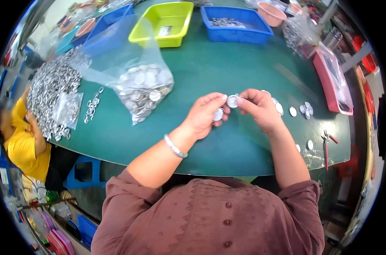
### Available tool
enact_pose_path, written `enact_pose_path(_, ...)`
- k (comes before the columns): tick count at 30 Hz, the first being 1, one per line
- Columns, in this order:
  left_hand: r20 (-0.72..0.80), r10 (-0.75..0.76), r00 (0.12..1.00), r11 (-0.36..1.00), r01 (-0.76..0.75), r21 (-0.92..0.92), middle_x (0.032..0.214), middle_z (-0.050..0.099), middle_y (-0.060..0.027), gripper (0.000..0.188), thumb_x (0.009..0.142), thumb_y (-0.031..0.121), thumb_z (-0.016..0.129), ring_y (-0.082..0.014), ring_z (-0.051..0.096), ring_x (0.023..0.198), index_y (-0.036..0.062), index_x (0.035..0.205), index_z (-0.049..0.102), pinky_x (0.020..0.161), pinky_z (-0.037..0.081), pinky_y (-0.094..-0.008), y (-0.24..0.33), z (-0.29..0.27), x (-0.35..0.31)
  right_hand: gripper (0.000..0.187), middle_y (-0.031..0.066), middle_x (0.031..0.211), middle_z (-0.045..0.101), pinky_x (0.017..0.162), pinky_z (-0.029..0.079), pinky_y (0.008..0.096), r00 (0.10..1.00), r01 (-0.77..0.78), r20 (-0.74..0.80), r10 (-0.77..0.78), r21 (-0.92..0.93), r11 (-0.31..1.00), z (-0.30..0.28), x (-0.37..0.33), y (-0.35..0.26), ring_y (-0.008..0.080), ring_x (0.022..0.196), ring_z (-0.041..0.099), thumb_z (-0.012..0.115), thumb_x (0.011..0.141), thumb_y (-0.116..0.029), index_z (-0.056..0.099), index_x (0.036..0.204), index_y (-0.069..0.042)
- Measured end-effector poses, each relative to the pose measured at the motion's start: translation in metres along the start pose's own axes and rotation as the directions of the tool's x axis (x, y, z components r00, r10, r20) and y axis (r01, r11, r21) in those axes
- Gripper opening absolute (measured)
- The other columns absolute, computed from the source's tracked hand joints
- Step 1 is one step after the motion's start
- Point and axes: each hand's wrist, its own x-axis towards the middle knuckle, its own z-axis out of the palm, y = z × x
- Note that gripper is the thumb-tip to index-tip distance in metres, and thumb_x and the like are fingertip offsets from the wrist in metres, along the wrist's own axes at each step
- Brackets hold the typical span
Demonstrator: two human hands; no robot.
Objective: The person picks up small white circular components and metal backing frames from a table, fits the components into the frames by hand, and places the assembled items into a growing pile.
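Observation:
Over the green table, my left hand (204, 112) and my right hand (263, 109) meet, fingertips pinched on opposite sides of a round silver medallion (232, 101) with a patterned face. A second silver disc (218, 114) is tucked in the curled fingers of my left hand. Several silver discs (279, 108) lie beside and partly behind my right hand. Farther right are a single pale disc (293, 111) and a small cluster of discs (306, 109). Pliers with red handles (326, 146) rest near the right front edge, beside a scalloped disc (310, 145).
A clear bag of silver discs (146, 87) lies left of my hands, near some metal clasps (92, 105). A heap of metal parts (53, 85) covers the left end, where a person in yellow (29, 142) sits. Blue (237, 35) and lime (176, 40) trays stand behind; a pink tray (329, 80) stands right.

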Motion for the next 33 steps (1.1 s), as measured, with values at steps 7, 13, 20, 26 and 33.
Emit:
enact_pose_path(7,-0.032,-0.046,0.998,0.998,0.047,0.032,0.069,0.056,-0.0011,0.013,0.087,0.020,0.050,-0.0095,0.051,0.058,0.0076,0.085,0.056,0.044,0.035,-0.0186,-0.002,0.000,-0.001,0.017,0.0019,0.078,0.058,0.061,0.041,0.0203,0.999,-0.044,0.025,0.040,0.192,0.980,0.000,-0.005,0.004,0.0077,0.065,0.049,0.059,0.079,-0.014,0.058,0.088,0.001)
enact_pose_path(13,-0.029,-0.044,0.999,0.998,0.046,0.042,0.072,0.056,-0.0019,0.015,0.088,0.020,0.048,-0.0097,0.052,0.060,0.0063,0.087,0.055,0.045,0.037,-0.0190,-0.002,0.002,-0.001,0.017,0.0025,0.079,0.058,0.061,0.042,0.0210,0.999,-0.048,0.018,0.045,0.229,0.972,-0.002,-0.007,0.008,0.0081,0.066,0.050,0.058,0.080,-0.011,0.058,0.091,0.002)
enact_pose_path(20,-0.030,0.052,0.998,0.996,-0.050,0.075,0.080,0.057,-0.0024,0.027,0.089,0.022,0.046,-0.0098,0.053,0.065,0.0016,0.104,0.055,0.049,0.039,-0.0205,-0.008,0.006,-0.002,0.014,0.0027,0.077,0.057,0.059,0.041,0.0205,0.996,0.004,-0.089,0.020,0.256,0.967,-0.001,-0.005,0.011,0.0078,0.064,0.050,0.056,0.080,-0.010,0.057,0.089,0.002)
enact_pose_path(26,0.021,0.053,0.998,0.998,-0.054,0.026,0.082,0.057,-0.0034,0.032,0.090,0.026,0.044,-0.0107,0.053,0.065,0.0005,0.108,0.052,0.050,0.041,-0.0214,-0.007,0.007,-0.003,0.013,0.0029,0.076,0.058,0.058,0.041,0.0202,0.996,-0.029,-0.075,0.052,0.291,0.956,-0.001,-0.006,0.010,0.0082,0.062,0.052,0.056,0.081,-0.011,0.058,0.086,0.001)
enact_pose_path(33,0.076,-0.035,0.996,0.999,0.038,-0.039,0.083,0.055,-0.0041,0.048,0.091,0.039,0.035,-0.0127,0.052,0.068,-0.0024,0.111,0.048,0.051,0.041,-0.0224,-0.007,0.008,-0.002,0.012,0.0062,0.088,0.058,0.062,0.043,0.0214,0.926,0.376,0.018,-0.376,-0.086,0.923,0.016,-0.012,0.011,0.0097,0.070,0.056,0.055,0.080,-0.005,0.062,0.089,-0.001)
